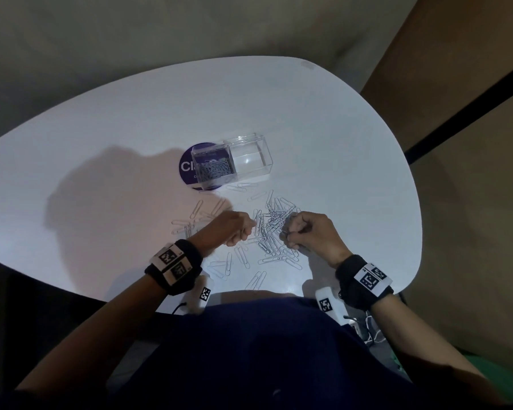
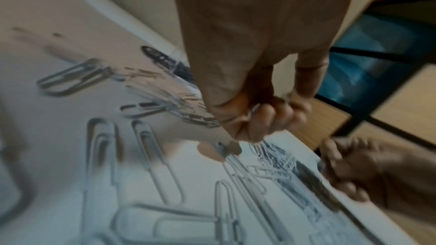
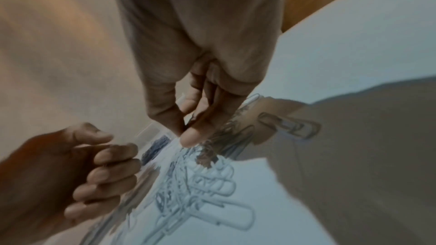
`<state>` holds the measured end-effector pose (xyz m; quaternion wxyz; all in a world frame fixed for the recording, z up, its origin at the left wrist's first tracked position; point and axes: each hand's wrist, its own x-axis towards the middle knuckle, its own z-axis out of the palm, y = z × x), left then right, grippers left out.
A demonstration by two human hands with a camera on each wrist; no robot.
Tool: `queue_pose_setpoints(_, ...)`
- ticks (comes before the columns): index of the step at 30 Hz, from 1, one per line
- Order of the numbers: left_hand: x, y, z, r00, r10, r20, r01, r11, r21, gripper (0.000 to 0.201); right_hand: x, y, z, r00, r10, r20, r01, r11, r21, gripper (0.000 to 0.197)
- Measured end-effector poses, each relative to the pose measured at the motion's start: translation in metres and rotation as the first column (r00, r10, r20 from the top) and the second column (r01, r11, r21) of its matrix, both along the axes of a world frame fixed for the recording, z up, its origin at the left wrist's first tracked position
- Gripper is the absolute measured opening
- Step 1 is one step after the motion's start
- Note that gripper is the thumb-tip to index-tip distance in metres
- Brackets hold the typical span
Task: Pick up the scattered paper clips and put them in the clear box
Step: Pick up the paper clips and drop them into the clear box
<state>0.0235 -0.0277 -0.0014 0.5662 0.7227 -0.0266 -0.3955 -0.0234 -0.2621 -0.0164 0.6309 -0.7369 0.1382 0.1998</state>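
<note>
Silver paper clips lie scattered on the white table (image 1: 323, 137), the thickest pile (image 1: 274, 216) between my hands. The clear box (image 1: 194, 164) stands behind the pile and holds several clips. My left hand (image 1: 239, 229) hovers left of the pile with its fingers (image 2: 266, 116) curled into a fist; silvery clips show between them. My right hand (image 1: 305, 232) is at the pile's right edge. Its thumb and fingers (image 3: 188, 133) pinch together on clips at the top of the pile (image 3: 188, 174).
An empty clear half of the box (image 1: 251, 159) lies next to it on the right. A purple round sticker (image 1: 187, 167) is under the box. More loose clips lie left (image 1: 187, 223) and near the front edge (image 1: 256, 281).
</note>
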Motion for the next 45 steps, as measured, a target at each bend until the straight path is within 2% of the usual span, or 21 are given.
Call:
queue_pose_setpoints(2, 0.000, -0.004, -0.006, 0.982, -0.124, 0.140, 0.097, 0.978, 0.186, 0.033, 0.003, 0.000, 0.001, 0.996, -0.037, -0.078, 0.048, 0.989, 0.138, 0.023)
queue_pose_setpoints(3, -0.001, -0.005, -0.009, 0.947, -0.218, 0.238, 0.155, 0.954, 0.258, 0.032, 0.004, 0.000, 0.001, 0.994, -0.030, -0.101, 0.047, 0.984, 0.172, 0.027)
queue_pose_setpoints(5, -0.008, -0.006, -0.013, 0.846, -0.373, 0.381, 0.240, 0.904, 0.353, 0.020, 0.006, -0.002, 0.000, 0.992, -0.032, -0.119, 0.057, 0.975, 0.215, 0.028)
queue_pose_setpoints(7, -0.015, -0.009, -0.012, 0.737, -0.471, 0.484, 0.264, 0.860, 0.436, 0.010, 0.007, -0.002, 0.004, 0.989, -0.059, -0.134, 0.093, 0.961, 0.260, 0.026)
queue_pose_setpoints(10, -0.020, -0.013, -0.016, 0.591, -0.577, 0.564, 0.241, 0.793, 0.559, 0.019, 0.009, -0.001, 0.013, 0.991, -0.060, -0.120, 0.093, 0.952, 0.292, 0.024)
queue_pose_setpoints(13, -0.022, -0.015, -0.022, 0.495, -0.631, 0.597, 0.227, 0.757, 0.612, 0.009, 0.015, -0.001, 0.012, 0.995, -0.080, -0.057, 0.090, 0.974, 0.210, 0.024)
queue_pose_setpoints(14, -0.022, -0.016, -0.021, 0.473, -0.652, 0.593, 0.229, 0.741, 0.631, 0.004, 0.018, -0.002, 0.011, 0.997, -0.077, -0.017, 0.078, 0.988, 0.130, 0.023)
queue_pose_setpoints(16, -0.023, -0.016, -0.023, 0.453, -0.659, 0.600, 0.228, 0.737, 0.637, 0.009, 0.026, -0.002, 0.008, 0.994, -0.015, 0.107, 0.026, 0.994, -0.106, 0.019)
queue_pose_setpoints(18, -0.022, -0.013, -0.022, 0.502, -0.608, 0.615, 0.231, 0.780, 0.582, 0.011, 0.038, 0.002, 0.009, 0.964, 0.140, 0.226, -0.049, 0.929, -0.367, 0.013)
queue_pose_setpoints(20, -0.020, -0.008, -0.016, 0.592, -0.530, 0.608, 0.237, 0.835, 0.497, 0.008, 0.049, 0.007, 0.009, 0.920, 0.307, 0.244, -0.125, 0.820, -0.558, 0.013)
queue_pose_setpoints(23, -0.018, -0.001, -0.004, 0.730, -0.392, 0.560, 0.215, 0.909, 0.357, 0.004, 0.059, 0.013, 0.009, 0.855, 0.500, 0.134, -0.280, 0.664, -0.693, 0.034)
queue_pose_setpoints(24, -0.017, 0.001, -0.002, 0.779, -0.330, 0.534, 0.184, 0.933, 0.309, 0.004, 0.060, 0.015, 0.009, 0.844, 0.525, 0.111, -0.312, 0.647, -0.696, 0.039)
queue_pose_setpoints(27, -0.012, 0.009, 0.002, 0.913, -0.116, 0.391, 0.052, 0.984, 0.170, 0.015, 0.061, 0.015, 0.011, 0.869, 0.486, 0.094, -0.322, 0.698, -0.640, 0.033)
queue_pose_setpoints(29, -0.009, 0.013, 0.005, 0.979, 0.035, 0.199, -0.032, 0.999, -0.019, 0.016, 0.062, 0.010, 0.013, 0.897, 0.432, 0.090, -0.315, 0.770, -0.555, 0.026)
queue_pose_setpoints(30, -0.009, 0.015, 0.007, 0.989, 0.084, 0.119, -0.073, 0.993, -0.089, 0.016, 0.061, 0.007, 0.016, 0.910, 0.405, 0.089, -0.306, 0.801, -0.514, 0.025)
queue_pose_setpoints(32, -0.007, 0.016, 0.010, 0.990, 0.130, 0.046, -0.122, 0.981, -0.154, 0.011, 0.058, -0.002, 0.021, 0.927, 0.364, 0.094, -0.282, 0.838, -0.467, 0.025)
queue_pose_setpoints(35, -0.004, 0.015, 0.010, 0.992, 0.128, 0.013, -0.124, 0.975, -0.187, 0.010, 0.055, -0.016, 0.022, 0.951, 0.305, 0.051, -0.248, 0.851, -0.463, 0.005)
queue_pose_setpoints(37, -0.001, 0.013, 0.008, 0.993, 0.119, 0.001, -0.116, 0.974, -0.193, 0.011, 0.054, -0.021, 0.020, 0.957, 0.289, 0.027, -0.236, 0.826, -0.512, 0.017)
queue_pose_setpoints(39, 0.001, 0.011, 0.003, 0.991, 0.126, -0.035, -0.130, 0.976, -0.174, 0.011, 0.051, -0.020, 0.022, 0.956, 0.286, 0.064, -0.209, 0.819, -0.535, 0.017)
queue_pose_setpoints(43, 0.006, 0.004, -0.004, 0.989, 0.117, -0.093, -0.127, 0.987, -0.102, 0.016, 0.047, -0.004, 0.019, 0.897, 0.410, 0.165, -0.220, 0.738, -0.638, 0.032)
queue_pose_setpoints(45, 0.007, -0.002, -0.005, 0.987, 0.124, -0.105, -0.132, 0.989, -0.073, 0.011, 0.048, 0.007, 0.015, 0.873, 0.461, 0.160, -0.236, 0.686, -0.689, 0.020)
